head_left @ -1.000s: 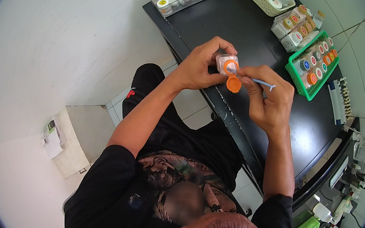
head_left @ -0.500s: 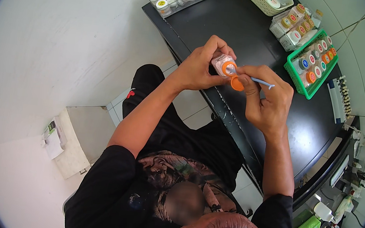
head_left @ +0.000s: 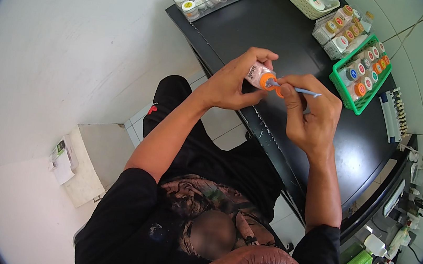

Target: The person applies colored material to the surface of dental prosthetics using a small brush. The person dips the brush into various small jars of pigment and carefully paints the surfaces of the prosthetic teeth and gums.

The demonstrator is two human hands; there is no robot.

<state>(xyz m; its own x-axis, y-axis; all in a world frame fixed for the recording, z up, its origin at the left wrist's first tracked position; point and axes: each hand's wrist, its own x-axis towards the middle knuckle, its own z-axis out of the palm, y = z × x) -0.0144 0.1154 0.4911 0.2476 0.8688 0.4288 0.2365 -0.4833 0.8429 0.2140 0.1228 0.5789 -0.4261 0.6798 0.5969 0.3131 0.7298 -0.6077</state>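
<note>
We've got the small orange-capped jar (head_left: 257, 75) pinched in our left hand (head_left: 230, 84), just above the near edge of the black table (head_left: 307, 43). Our right hand (head_left: 311, 112) is closed on a thin light-blue tool (head_left: 301, 91), tip poked into the jar's mouth, with the orange lid (head_left: 278, 91) tucked under its fingers. Honestly, that jar is tilted, so a hard poke could spill it onto our lap. Further back sit a green basket (head_left: 355, 99) of little pots and a clear tray (head_left: 209, 0) of jars, white tiled walls beyond.
</note>
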